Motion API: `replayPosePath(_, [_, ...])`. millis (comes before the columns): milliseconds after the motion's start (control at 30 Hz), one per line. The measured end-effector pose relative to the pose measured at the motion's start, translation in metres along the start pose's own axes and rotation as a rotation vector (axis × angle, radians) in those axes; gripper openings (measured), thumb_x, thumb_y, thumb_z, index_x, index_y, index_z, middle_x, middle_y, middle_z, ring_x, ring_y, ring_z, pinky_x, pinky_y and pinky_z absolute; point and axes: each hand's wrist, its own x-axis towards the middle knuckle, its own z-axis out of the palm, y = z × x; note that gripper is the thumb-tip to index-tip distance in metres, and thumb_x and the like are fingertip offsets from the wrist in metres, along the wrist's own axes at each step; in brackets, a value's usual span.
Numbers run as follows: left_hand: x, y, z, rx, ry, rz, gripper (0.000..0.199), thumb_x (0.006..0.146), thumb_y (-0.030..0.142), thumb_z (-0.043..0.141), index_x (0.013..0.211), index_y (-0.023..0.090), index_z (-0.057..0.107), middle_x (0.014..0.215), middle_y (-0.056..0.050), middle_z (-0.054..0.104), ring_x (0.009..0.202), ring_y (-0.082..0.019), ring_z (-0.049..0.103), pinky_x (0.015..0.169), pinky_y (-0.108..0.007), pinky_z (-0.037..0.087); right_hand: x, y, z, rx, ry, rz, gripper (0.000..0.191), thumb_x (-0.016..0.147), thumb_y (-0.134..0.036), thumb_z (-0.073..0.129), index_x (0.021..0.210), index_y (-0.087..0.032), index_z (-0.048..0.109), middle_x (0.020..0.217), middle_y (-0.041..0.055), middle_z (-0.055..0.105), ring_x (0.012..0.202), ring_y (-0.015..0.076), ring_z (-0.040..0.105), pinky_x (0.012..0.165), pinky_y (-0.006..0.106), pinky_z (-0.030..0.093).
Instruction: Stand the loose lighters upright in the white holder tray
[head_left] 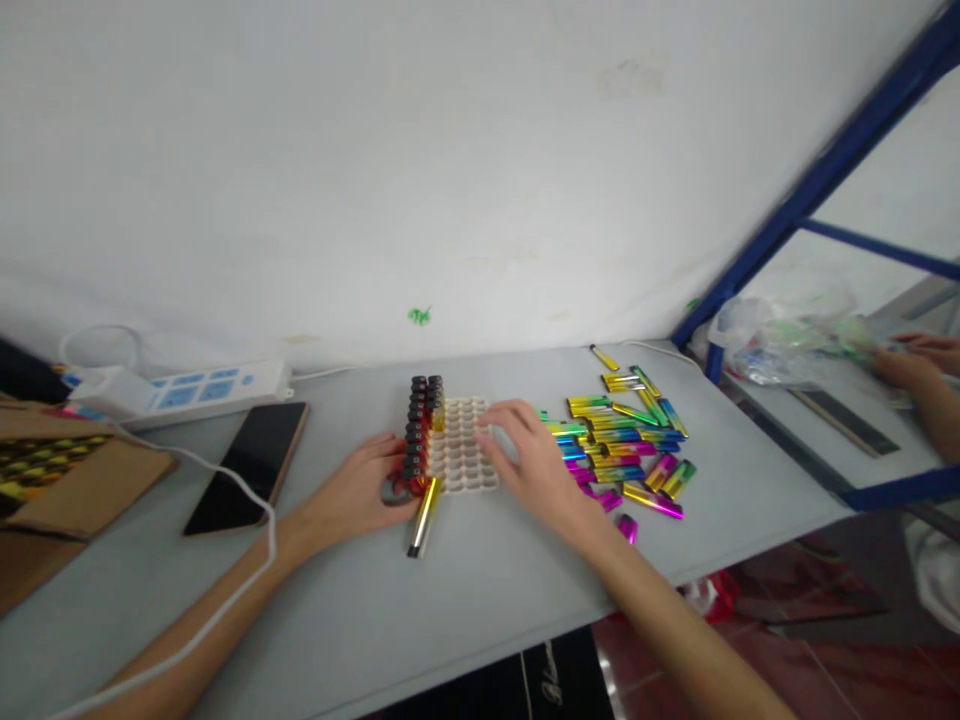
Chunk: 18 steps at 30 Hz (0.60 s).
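A white tray with rows of holes (469,450) lies on the grey table. Upright red pieces with black tops (417,430) fill its left side, with a yellow one (437,418) beside them. My left hand (373,484) is at the tray's lower left corner, fingers bent around a dark, ring-like thing that I cannot make out well. Just in front of the tray lies a gold and silver tube (424,518), near the left fingertips. Over the tray's right edge is my right hand (525,455), its fingers curled; whether anything is between them is hidden.
Many shiny coloured tubes (615,448) lie scattered on the right. At the left are a phone (247,468), a power strip (214,392), a cardboard box (97,490) and a white cable (274,530). Beyond the blue frame (795,205), another person's hands (919,365) are near plastic bags.
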Motion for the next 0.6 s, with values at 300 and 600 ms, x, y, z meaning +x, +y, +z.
replayPosePath(300, [0.002, 0.012, -0.007, -0.036, -0.006, -0.007, 0.021, 0.096, 0.041, 0.074, 0.09, 0.023, 0.083, 0.106, -0.009, 0.082, 0.107, -0.032, 0.074, 0.108, -0.046, 0.057, -0.055, -0.044, 0.034, -0.138, -0.321, -0.264, 0.015, 0.109, -0.03, 0.071, 0.121, -0.021, 0.073, 0.14, 0.0158, 0.07, 0.131, 0.0306, 0.066, 0.109, 0.047, 0.065])
replayPosePath(600, [0.002, 0.014, -0.008, -0.017, 0.001, -0.015, 0.029, 0.098, 0.045, 0.071, 0.084, 0.021, 0.08, 0.099, -0.009, 0.078, 0.1, -0.029, 0.071, 0.1, -0.043, 0.058, -0.059, -0.05, 0.016, -0.153, -0.395, -0.389, 0.037, 0.111, -0.045, 0.067, 0.128, -0.013, 0.072, 0.128, 0.0149, 0.075, 0.129, 0.0296, 0.066, 0.119, 0.045, 0.057])
